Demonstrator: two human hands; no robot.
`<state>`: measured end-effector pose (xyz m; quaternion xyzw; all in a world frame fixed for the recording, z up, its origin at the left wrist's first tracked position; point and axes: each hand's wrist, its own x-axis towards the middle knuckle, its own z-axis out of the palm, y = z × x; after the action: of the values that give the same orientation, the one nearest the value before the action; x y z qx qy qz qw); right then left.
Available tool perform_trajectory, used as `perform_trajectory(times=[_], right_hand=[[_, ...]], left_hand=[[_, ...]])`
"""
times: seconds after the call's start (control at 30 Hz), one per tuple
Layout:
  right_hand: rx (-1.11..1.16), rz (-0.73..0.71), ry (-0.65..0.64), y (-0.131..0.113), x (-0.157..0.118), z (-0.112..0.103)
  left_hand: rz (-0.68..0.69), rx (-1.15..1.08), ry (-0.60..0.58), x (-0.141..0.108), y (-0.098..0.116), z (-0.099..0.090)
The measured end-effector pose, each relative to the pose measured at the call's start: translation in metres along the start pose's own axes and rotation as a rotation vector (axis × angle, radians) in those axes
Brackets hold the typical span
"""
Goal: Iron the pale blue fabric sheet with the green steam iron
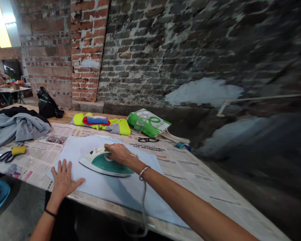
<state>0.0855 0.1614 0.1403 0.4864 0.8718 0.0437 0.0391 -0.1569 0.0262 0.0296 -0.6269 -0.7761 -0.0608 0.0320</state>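
Note:
A green and white iron [105, 163] rests on a light blue cloth [77, 147] spread over the newspaper-covered table. My right hand [118, 153] is wrapped round the iron's handle, and the soleplate's pointed end faces left. My left hand [65, 179] lies flat with fingers spread on the cloth's left front part, a short way from the iron's tip. A pale cord [143, 201] hangs down beside my right wrist, over the table's front edge.
Scissors [6, 156], a yellow sponge-like piece [18, 150] and grey clothing [22, 127] are at the left. Behind the cloth lie a neon yellow garment [122, 127], a green-white bag [150, 124], a clear bottle [139, 124] and glasses [148, 140]. A person sits far left.

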Motion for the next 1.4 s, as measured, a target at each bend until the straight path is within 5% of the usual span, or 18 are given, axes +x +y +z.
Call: perform_trajectory(times=[0.4,0.7,0.93,1.1,1.4], right_hand=[[0.098,0.307,0.083,-0.021,0.073,0.000],[0.032,-0.060,-0.020,-0.022,0.048,-0.002],[0.026,0.101,0.060,-0.057,0.061,0.000],[0.099,0.179,0.097,-0.077,0.085,-0.012],[0.089,-0.057,0.066,-0.075,0.071,-0.006]], left_hand=[[0.018,0.002,0.052,0.001,-0.002,0.008],[-0.103,-0.063,0.068,-0.004,0.001,0.006],[-0.120,-0.045,-0.025,-0.004,0.003,0.000],[-0.100,-0.010,0.025,-0.002,0.000,0.002],[-0.091,-0.036,0.080,-0.001,-0.002,0.010]])
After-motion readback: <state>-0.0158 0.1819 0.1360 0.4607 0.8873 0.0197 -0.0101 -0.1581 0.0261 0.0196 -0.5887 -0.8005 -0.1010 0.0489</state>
